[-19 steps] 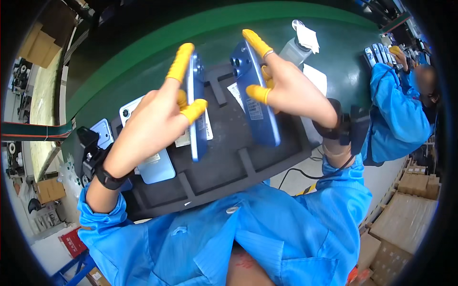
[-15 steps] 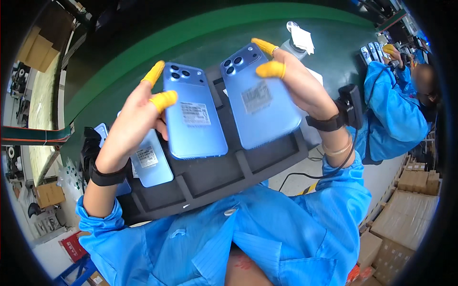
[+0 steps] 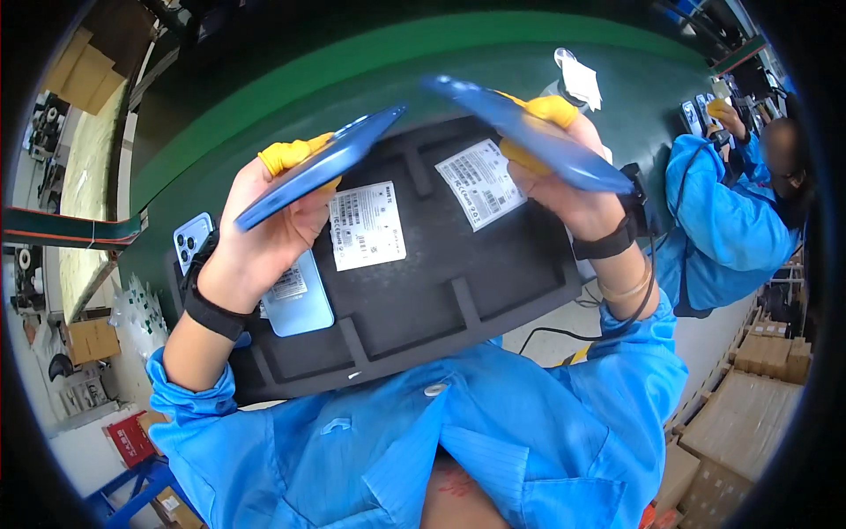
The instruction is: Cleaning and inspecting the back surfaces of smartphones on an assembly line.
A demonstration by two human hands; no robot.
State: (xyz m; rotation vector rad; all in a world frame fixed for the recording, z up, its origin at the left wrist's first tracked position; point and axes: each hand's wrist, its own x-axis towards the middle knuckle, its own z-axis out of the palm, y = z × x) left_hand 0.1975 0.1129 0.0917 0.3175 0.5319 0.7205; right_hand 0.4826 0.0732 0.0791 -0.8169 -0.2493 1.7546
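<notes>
My left hand (image 3: 264, 219), in yellow finger cots, is closed on a blue smartphone (image 3: 328, 166) turned nearly edge-on. My right hand (image 3: 577, 201), also with yellow finger cots, grips a second blue smartphone (image 3: 546, 141), tilted and smeared by motion. Both phones are held above a black compartmented tray (image 3: 412, 331). Between the hands, a white printed label sheet (image 3: 368, 231) lies in the tray, with another label sheet (image 3: 483, 187) to its right by my right hand. Under my left wrist a light blue phone (image 3: 304, 310) rests in the tray, partly hidden.
Another blue phone (image 3: 190, 240) shows left of my left wrist. The green bench (image 3: 493, 66) extends beyond the tray, bearing a round-based item (image 3: 577, 81) with white paper. At right, a co-worker in a blue sleeve (image 3: 727, 198) handles phones. A black cable (image 3: 564, 333) hangs near my right forearm.
Both phones have swung from backs facing up to nearly edge-on, their backs turned out of view. The two white label sheets in the tray have come into sight.
</notes>
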